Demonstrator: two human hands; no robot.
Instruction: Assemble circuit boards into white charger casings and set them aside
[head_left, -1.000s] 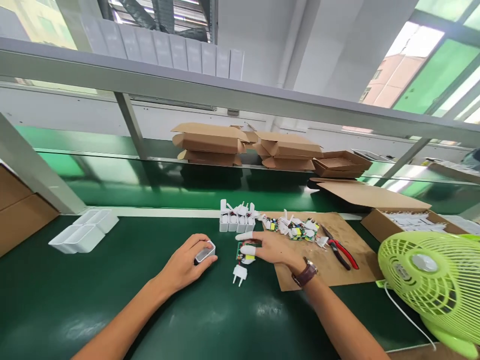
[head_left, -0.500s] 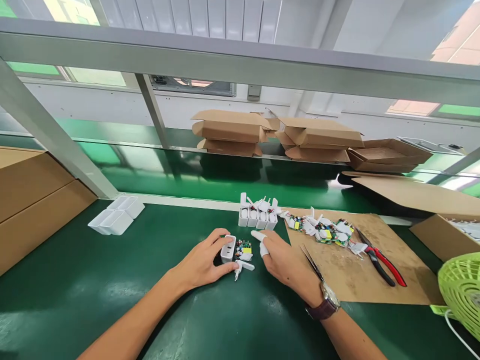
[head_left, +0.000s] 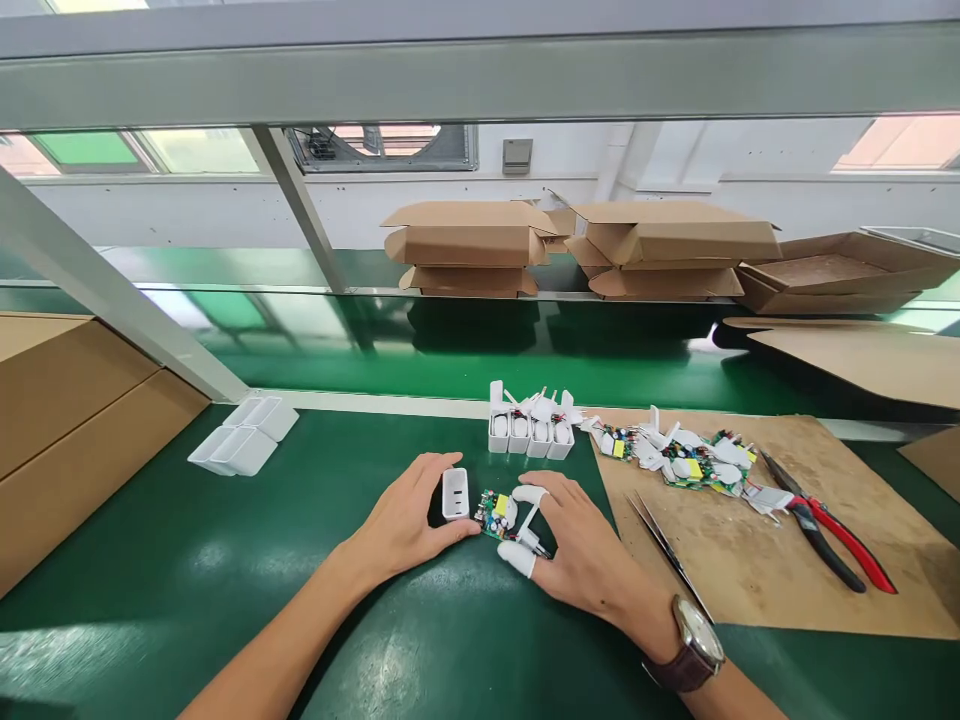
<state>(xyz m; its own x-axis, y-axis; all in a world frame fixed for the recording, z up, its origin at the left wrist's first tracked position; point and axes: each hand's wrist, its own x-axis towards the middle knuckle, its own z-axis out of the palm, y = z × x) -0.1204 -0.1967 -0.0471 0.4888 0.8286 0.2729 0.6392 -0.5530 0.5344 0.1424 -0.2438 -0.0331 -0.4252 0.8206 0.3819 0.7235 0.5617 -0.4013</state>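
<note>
My left hand (head_left: 411,508) is curved around a white charger housing (head_left: 454,494) with slots in its upward face. The thumb tip lies by the housing's lower end, close to a small green circuit board (head_left: 495,512) with a yellow block on it. White covers sit on the thumb and index finger of my right hand (head_left: 574,530). Between these two fingers is a white plug piece (head_left: 531,535) beside the board. Whether the plug piece is joined to the board I cannot tell.
Several white housings (head_left: 530,434) stand in a row behind my hands. On the brown sheet (head_left: 757,570) lie a pile of circuit boards (head_left: 694,462), tweezers (head_left: 667,550) and red-and-black pliers (head_left: 832,535). White trays (head_left: 246,437) sit at left; cardboard boxes (head_left: 469,245) stand at the back.
My right hand has moved in onto the plug piece, with thumb and index finger around it. The board and plug piece have turned and shifted slightly away from the housing. The view has tilted down.
</note>
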